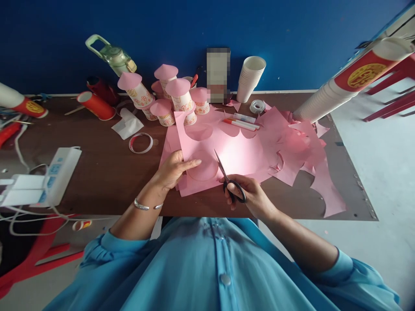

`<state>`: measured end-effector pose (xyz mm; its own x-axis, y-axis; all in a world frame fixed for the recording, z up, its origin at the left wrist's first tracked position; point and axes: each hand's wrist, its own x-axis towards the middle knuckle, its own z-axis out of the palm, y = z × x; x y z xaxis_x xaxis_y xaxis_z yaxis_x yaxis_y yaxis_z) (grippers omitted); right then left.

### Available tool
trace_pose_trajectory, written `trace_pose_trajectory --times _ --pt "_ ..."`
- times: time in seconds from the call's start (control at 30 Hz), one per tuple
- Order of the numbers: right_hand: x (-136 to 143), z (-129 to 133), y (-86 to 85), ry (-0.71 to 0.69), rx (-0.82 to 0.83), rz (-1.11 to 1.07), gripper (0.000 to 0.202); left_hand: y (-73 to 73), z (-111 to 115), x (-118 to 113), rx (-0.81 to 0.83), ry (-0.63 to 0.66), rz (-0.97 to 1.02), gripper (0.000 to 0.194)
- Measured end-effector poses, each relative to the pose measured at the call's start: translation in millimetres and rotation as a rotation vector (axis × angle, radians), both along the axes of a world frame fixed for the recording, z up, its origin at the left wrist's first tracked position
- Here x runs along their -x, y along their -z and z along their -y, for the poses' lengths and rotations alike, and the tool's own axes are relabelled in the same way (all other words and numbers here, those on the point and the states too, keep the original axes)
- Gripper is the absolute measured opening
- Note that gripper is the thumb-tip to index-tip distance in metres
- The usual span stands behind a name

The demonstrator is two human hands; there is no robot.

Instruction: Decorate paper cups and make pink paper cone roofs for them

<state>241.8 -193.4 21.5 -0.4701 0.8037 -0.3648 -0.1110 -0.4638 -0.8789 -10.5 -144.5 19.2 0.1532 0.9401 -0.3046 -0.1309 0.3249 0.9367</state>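
My left hand (177,168) grips the left edge of a sheet of pink paper (194,188), thumb on top. A drawn circle shows on the sheet, and round pieces are cut out of its upper part. My right hand (248,192) has its fingers in the black handles of a pair of scissors (222,164). The scissors point up and away, their blades close to the right side of the drawn circle; I cannot tell whether they touch the paper. More pink paper (246,151) lies beneath and to the right.
Paper-cup towers with pink cone roofs (178,88) stand behind the paper. Nearby are markers (241,124), a tape roll (141,142), stacked white cups (251,80), pink scraps (327,185) and a green bottle (115,56). A power strip (63,172) with cables lies left.
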Motion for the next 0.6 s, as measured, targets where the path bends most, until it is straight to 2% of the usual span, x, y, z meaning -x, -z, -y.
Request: trace_pose_trajectory --times 0.6 --pt "1.3 0.9 -0.4 -0.071 -0.132 0.089 0.057 -7.2 3.8 6.6 0.046 0.153 -0.017 0.041"
